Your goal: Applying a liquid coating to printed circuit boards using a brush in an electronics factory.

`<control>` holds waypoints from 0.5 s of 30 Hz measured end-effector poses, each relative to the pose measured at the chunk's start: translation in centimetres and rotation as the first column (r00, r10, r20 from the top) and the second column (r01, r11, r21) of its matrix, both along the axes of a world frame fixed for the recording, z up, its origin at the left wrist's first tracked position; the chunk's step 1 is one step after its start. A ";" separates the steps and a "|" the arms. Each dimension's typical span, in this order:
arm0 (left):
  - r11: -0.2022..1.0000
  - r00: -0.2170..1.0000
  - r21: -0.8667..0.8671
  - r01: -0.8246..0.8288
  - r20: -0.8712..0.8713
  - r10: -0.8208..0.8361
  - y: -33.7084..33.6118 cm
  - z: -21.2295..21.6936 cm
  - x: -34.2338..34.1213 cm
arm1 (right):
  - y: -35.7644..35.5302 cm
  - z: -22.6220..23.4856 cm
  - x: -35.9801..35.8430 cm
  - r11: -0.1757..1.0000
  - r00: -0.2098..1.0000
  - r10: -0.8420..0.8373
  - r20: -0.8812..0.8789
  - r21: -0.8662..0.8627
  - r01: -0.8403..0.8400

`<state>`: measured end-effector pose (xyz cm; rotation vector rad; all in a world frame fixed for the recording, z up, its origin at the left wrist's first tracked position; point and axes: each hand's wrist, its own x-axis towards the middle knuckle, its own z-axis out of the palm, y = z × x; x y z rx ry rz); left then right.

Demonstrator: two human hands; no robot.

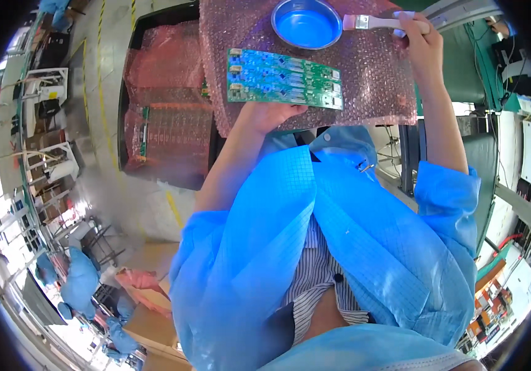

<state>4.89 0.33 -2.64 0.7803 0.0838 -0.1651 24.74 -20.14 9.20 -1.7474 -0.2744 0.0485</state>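
My left hand (271, 116) is closed on the near edge of a green circuit board panel (284, 79), with most of its fingers hidden beneath. Several rows of small parts and white connectors show on the panel's upper side. At the upper right my right hand (423, 43) grips the pale handle of a flat brush (371, 23), whose bristles point left. Its fingertips wear white covers. Just left of the bristles stands a round metal bowl (306, 23) with liquid that looks blue. Pink bubble wrap (371, 80) lies under the bowl and the panel.
On the left a black bin (124, 123) holds more pink bubble wrap and boards. A metal rail (463, 12) runs past the right hand. Below left are a cardboard box (154, 321) and people in blue clothing (80, 278). Green surfaces stand on the right.
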 end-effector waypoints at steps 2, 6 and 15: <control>0.877 0.997 -0.480 0.026 -0.054 -0.060 0.2 -0.2 0.5 | 0.5 1.5 -2.1 0.991 0.992 0.121 0.024 0.051 -0.122; 0.903 0.997 -0.426 0.054 -0.022 -0.070 0.0 -0.8 1.1 | 2.0 3.7 -7.4 0.914 0.909 0.382 0.167 0.074 -0.398; 0.942 0.999 -0.333 0.051 0.004 -0.053 -0.4 0.9 1.2 | 4.7 4.5 -10.6 0.626 0.413 0.705 0.576 -0.233 -0.744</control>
